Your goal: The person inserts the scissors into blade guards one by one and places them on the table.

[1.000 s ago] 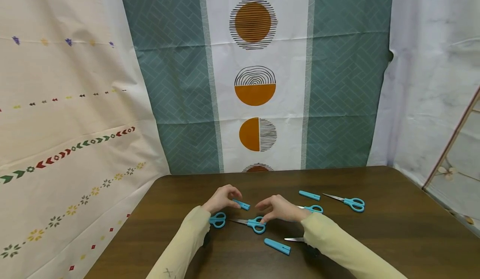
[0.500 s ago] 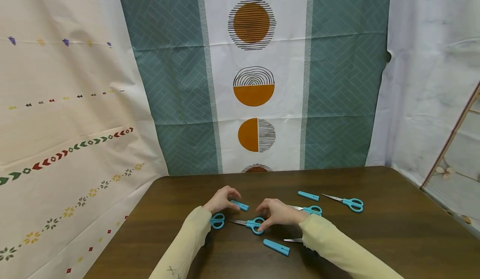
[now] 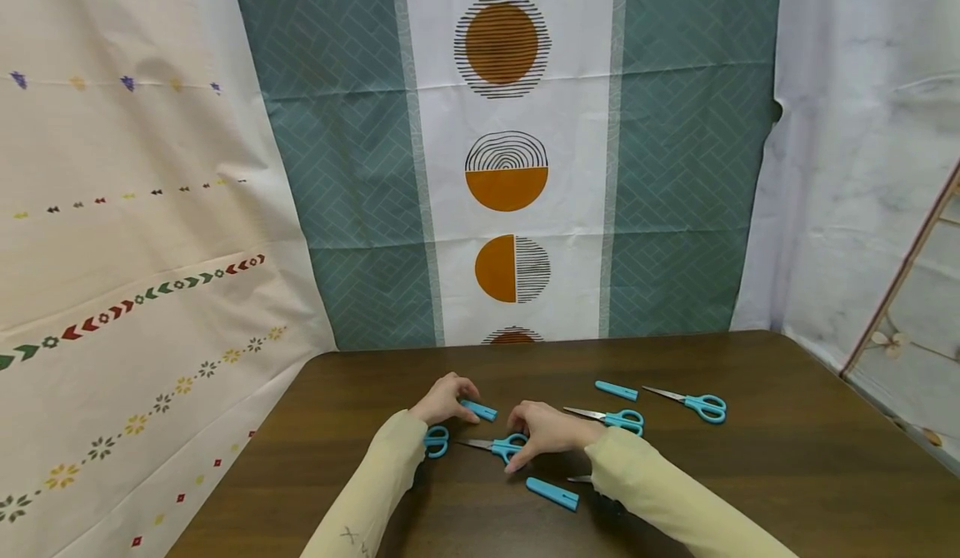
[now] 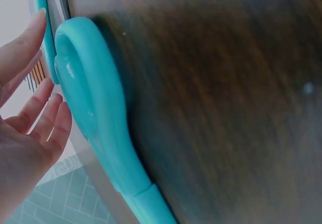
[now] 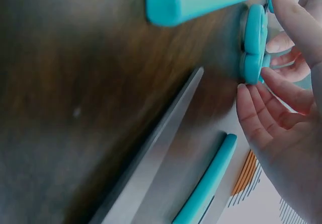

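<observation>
My left hand (image 3: 444, 400) is at a light-blue scissor cap (image 3: 486, 412), its bent thumb and fingers on either side. In the left wrist view the thumb overlaps the cap's edge; whether the fingertips grip is unclear. My right hand (image 3: 551, 430) reaches over small scissors (image 3: 501, 447) with light-blue handles, thumb and fingers spread around them. These scissors lie with their bare blade pointing left. Close to the right fingertips in the right wrist view are the handles (image 5: 254, 45); firm contact cannot be made out. Under my left wrist are another pair's handles (image 3: 437, 441).
On the brown table (image 3: 787, 466), a second cap (image 3: 552, 494) lies at the front and a third cap (image 3: 617, 390) farther back. Two more pairs, middle scissors (image 3: 624, 421) and far-right scissors (image 3: 706, 408), have bare blades. Another blade (image 3: 580, 479) disappears under my right sleeve.
My right hand has moved slightly left and nearer to me, its thumb now beside the scissors' handles. My left hand stays by the cap. The scissors and caps have not visibly moved.
</observation>
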Demonstrator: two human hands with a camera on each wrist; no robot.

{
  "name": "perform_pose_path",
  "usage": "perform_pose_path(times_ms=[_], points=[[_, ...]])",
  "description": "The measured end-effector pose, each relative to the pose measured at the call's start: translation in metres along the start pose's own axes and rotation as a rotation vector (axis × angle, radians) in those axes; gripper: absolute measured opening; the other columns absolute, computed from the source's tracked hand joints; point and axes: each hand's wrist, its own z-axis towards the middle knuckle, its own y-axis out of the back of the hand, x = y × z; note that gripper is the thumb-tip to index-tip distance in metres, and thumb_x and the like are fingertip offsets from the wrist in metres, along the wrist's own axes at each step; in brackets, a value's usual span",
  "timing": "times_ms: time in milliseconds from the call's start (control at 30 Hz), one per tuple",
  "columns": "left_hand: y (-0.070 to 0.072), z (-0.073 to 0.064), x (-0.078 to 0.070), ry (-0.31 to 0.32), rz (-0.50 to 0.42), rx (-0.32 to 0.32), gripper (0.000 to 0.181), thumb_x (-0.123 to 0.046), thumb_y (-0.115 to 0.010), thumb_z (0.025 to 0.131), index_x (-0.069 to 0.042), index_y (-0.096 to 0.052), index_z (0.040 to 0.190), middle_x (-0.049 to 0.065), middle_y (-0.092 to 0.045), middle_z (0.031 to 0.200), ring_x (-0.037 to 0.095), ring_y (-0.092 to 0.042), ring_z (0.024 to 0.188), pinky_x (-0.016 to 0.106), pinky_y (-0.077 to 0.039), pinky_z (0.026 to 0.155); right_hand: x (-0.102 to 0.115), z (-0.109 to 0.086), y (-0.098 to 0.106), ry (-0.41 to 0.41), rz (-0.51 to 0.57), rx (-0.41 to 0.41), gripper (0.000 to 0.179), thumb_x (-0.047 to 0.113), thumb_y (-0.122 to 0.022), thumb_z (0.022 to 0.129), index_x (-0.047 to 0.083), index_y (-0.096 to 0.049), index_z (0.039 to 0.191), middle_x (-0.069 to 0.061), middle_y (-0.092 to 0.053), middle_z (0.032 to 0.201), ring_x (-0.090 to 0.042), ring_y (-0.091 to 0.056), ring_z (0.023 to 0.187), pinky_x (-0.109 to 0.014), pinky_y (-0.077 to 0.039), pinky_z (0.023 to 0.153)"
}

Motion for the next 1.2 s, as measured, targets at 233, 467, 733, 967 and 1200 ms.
perform_pose_path(times_ms=[233,467,733,967,1200], points=[[-0.0001,0.0022,-0.0018,0.019,0.024,0.023,0.031,-0.014,-0.082,0.066,-0.002,-0.067,0.090,0.005,-0.057,0.086,0.024,-0.047,0.084,0.032,-0.039,0.071,0.0031,0.0019,0.0009,-0.045,0.016,0.051,0.050,0.033,-0.081,0.067,0.004,-0.056,0.099,0.001,-0.047,0.088,-0.010,-0.044,0.076,-0.025,-0.042,0.067],[-0.0013,0.0052,-0.0057,0.032,0.017,0.033,0.027,-0.011,-0.081,0.066,-0.001,-0.067,0.088,0.006,-0.055,0.085,0.026,-0.047,0.084,0.031,-0.040,0.071,0.0026,0.0039,0.0002,-0.048,-0.007,0.060,0.048,0.033,-0.080,0.067,0.006,-0.053,0.096,0.002,-0.044,0.086,-0.010,-0.042,0.075,-0.024,-0.040,0.066],[-0.0030,0.0045,-0.0060,0.055,-0.003,0.030,0.022,-0.009,-0.080,0.067,-0.001,-0.066,0.082,0.006,-0.051,0.083,0.024,-0.045,0.081,0.032,-0.039,0.069,0.0037,0.0039,-0.0011,-0.058,-0.016,0.059,0.045,0.032,-0.080,0.067,0.007,-0.053,0.092,0.002,-0.043,0.086,-0.010,-0.041,0.074,-0.024,-0.039,0.065],[-0.0052,0.0020,-0.0036,0.053,-0.003,0.020,0.016,-0.011,-0.079,0.070,-0.003,-0.065,0.073,0.006,-0.048,0.079,0.021,-0.042,0.077,0.032,-0.036,0.067,0.0018,0.0063,-0.0047,-0.060,-0.028,0.060,0.041,0.033,-0.080,0.068,0.009,-0.053,0.087,0.003,-0.042,0.083,-0.010,-0.040,0.072,-0.023,-0.038,0.062],[-0.0033,0.0000,-0.0014,0.030,-0.024,-0.003,0.015,-0.013,-0.075,0.075,-0.005,-0.063,0.077,0.001,-0.052,0.077,0.018,-0.047,0.072,0.028,-0.041,0.064,0.0038,0.0068,-0.0001,-0.083,-0.020,0.051,0.040,0.031,-0.078,0.070,0.009,-0.052,0.091,0.002,-0.047,0.080,-0.011,-0.042,0.069,-0.025,-0.039,0.061]])
